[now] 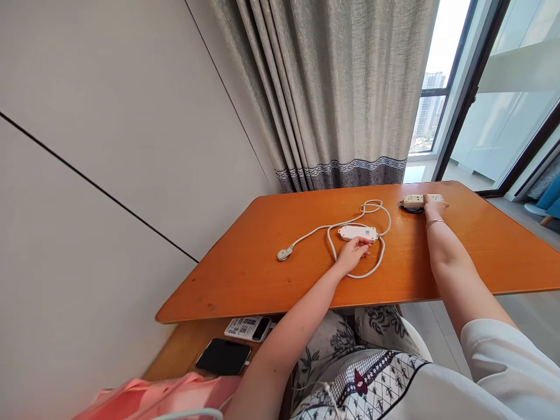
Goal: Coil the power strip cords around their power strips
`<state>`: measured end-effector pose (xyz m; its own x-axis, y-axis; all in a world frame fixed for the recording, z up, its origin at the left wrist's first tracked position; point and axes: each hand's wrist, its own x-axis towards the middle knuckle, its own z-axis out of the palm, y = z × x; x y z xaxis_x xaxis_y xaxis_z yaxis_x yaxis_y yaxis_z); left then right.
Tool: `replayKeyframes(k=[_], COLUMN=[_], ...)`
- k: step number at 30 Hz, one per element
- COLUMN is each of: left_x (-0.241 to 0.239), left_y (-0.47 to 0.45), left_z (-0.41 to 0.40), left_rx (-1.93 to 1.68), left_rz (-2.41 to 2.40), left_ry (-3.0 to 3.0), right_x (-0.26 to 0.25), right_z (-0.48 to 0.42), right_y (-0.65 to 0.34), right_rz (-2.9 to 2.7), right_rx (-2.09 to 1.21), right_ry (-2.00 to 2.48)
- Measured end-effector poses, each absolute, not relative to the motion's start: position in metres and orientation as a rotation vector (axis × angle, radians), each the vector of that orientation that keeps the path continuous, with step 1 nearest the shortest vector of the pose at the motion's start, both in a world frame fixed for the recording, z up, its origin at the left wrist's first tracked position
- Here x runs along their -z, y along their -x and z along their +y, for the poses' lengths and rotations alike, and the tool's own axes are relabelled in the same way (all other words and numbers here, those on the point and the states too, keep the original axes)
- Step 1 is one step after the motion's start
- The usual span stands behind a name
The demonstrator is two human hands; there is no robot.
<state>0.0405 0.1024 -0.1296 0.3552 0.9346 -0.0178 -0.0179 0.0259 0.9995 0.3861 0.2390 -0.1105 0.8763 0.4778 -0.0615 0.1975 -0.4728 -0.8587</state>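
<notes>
On the left of the orange table (245, 274) lies a white plug (285, 254). Its white cord (361, 275) runs in loops to the white power strip (359, 233) in the middle. My left hand (352, 254) rests on the table just below that strip, inside the loops. Its fingers are half curled and loose, and I think it holds nothing.

Further right, my right hand (434, 205) lies on top of a beige power strip (413, 200) near the far edge. I cannot tell if my fingers wrap round it or only press down. Something black (411, 210) peeks out from under it.

To do this well, I think I should keep the beige strip flat and steady, and mind the loops so they don't knot.

No bowl or box stands on the table. The low shelf (184, 344) under it holds a black phone (223, 356) and, just right of it, a small white thing with printed squares (245, 326).
</notes>
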Motion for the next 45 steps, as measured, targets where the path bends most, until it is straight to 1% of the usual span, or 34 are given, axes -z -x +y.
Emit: replayKeyframes(k=[4, 9, 17, 23, 29, 34, 36, 38, 41, 43, 45], left_x=[0.133, 0.138, 0.137, 0.130, 0.129, 0.139, 0.143, 0.146, 0.145, 0.140, 0.134], left_y=[-0.041, -0.041, -0.041, -0.040, -0.035, -0.033, -0.031, -0.029, -0.022, -0.016, -0.008], left_z=[0.102, 0.102, 0.100, 0.096, 0.096, 0.104, 0.108, 0.112, 0.118, 0.123, 0.127], left_rx=[-0.920, -0.917, -0.978, -1.073, -1.173, -1.300, -1.363, -1.408, -1.441, -1.461, -1.475], left_rz=[0.916, 0.909, 0.936, 0.992, 1.079, 1.231, 1.285, 1.312, 1.363, 1.417, 1.458], left_ry=[-1.382, -1.447, -1.579, -1.761, -1.957, -1.996, -1.955, -1.905, -1.825, -1.745, -1.609], right_x=[0.104, 0.108, 0.125, 0.136, 0.133, 0.118, 0.112, 0.108, 0.103, 0.100, 0.097], right_z=[0.231, 0.219, 0.198, 0.179, 0.147, 0.111, 0.104, 0.103, 0.108, 0.108, 0.104], right_y=[-0.389, -0.390, -0.375, -0.344, -0.277, -0.221, -0.208, -0.201, -0.203, -0.210, -0.216], right_rz=[-0.441, -0.472, -0.617, -0.739, -1.182, -2.029, -2.235, -2.318, -2.345, -2.362, -2.350], right_rx=[-0.332, -0.311, -0.191, -0.202, -0.205, 0.033, 0.103, 0.104, 0.005, -0.032, -0.030], right_ry=[2.132, 2.103, 1.923, 1.788, 1.482, 1.014, 1.079, 1.336, 1.693, 1.747, 1.690])
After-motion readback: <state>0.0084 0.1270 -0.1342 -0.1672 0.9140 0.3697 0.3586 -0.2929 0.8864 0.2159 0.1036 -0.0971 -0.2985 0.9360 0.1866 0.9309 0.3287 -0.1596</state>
